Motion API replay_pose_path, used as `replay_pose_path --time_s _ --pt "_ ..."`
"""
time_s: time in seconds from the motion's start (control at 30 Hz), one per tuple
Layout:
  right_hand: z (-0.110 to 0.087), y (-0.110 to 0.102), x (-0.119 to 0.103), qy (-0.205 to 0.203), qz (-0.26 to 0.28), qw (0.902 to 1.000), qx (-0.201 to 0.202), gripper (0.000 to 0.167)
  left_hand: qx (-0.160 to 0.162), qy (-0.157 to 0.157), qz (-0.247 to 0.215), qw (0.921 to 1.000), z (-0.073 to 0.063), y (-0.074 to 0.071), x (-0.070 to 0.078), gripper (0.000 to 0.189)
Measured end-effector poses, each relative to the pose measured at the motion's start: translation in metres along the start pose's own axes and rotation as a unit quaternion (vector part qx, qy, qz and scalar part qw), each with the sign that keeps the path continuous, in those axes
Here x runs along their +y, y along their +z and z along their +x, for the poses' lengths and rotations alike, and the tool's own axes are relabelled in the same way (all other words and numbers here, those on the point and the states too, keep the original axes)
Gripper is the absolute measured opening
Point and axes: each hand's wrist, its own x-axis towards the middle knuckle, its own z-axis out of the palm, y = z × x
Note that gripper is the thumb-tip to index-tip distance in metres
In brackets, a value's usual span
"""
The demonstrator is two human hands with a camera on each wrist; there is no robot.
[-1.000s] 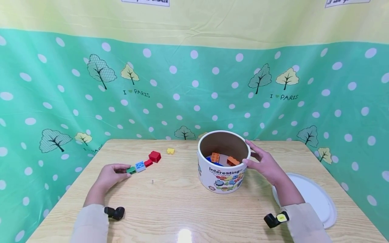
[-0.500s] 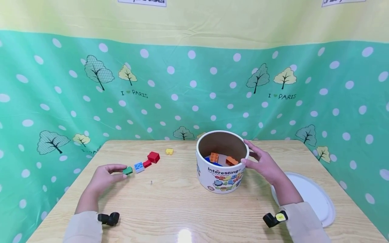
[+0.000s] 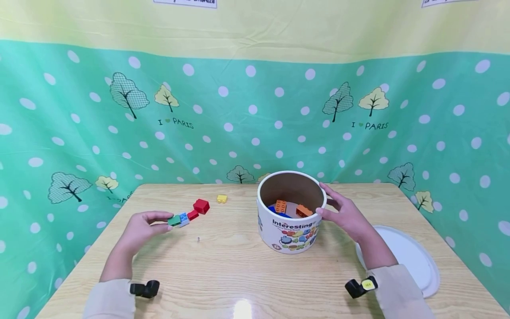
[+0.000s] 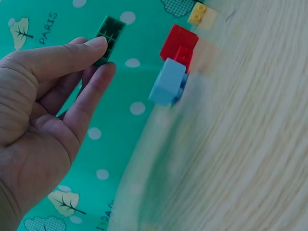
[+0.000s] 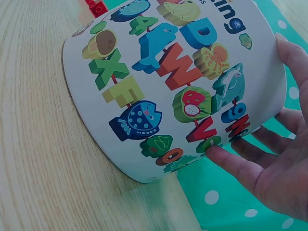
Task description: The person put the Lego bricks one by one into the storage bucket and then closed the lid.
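My left hand (image 3: 140, 232) pinches a green toy brick (image 3: 174, 220) between thumb and fingertips, its hollow underside showing in the left wrist view. It hovers right by a light blue brick (image 3: 184, 219), partly covering it in the head view; the left wrist view shows a gap between the two. Beyond lie a small red brick (image 3: 193, 215), a larger red brick (image 3: 201, 206) and a yellow brick (image 3: 222, 199). My right hand (image 3: 346, 217) holds the right side of a white round tub (image 3: 288, 235) at its rim. Orange bricks (image 3: 280, 206) and blue pieces lie inside.
A white lid (image 3: 410, 257) lies flat under my right forearm. A tiny grey bit (image 3: 198, 239) sits on the wooden table (image 3: 239, 274). Behind the table hangs a green dotted curtain (image 3: 215, 133).
The green brick came away from the light blue one toward the left, then moved back right and up beside it in my left hand. My right hand and the tub stayed still.
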Motion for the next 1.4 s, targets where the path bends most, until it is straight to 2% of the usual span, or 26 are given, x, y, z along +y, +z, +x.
replay_pose_path --time_s 0.47,0.67,0.9,1.17,1.4 --pt "-0.002 0.0 -0.002 -0.001 0.007 1.0 -0.002 0.079 -0.034 0.028 -0.09 0.9949 0.0 0.015 0.03 0.041" --pt "-0.002 0.0 -0.002 0.003 0.005 1.0 0.0 0.08 -0.043 0.032 -0.1 0.9935 0.001 0.021 0.038 0.039" --pt "-0.001 0.0 -0.002 0.002 0.002 1.0 -0.001 0.081 -0.051 0.055 -0.117 0.9903 0.002 0.029 0.047 0.039" --pt "0.0 0.001 -0.002 0.004 0.005 1.0 -0.001 0.081 -0.064 0.067 -0.109 0.9897 0.004 0.036 0.065 0.035" --pt "-0.002 0.001 -0.003 0.002 0.012 0.9999 -0.001 0.079 -0.077 0.103 -0.127 0.9835 0.007 0.045 0.083 0.033"
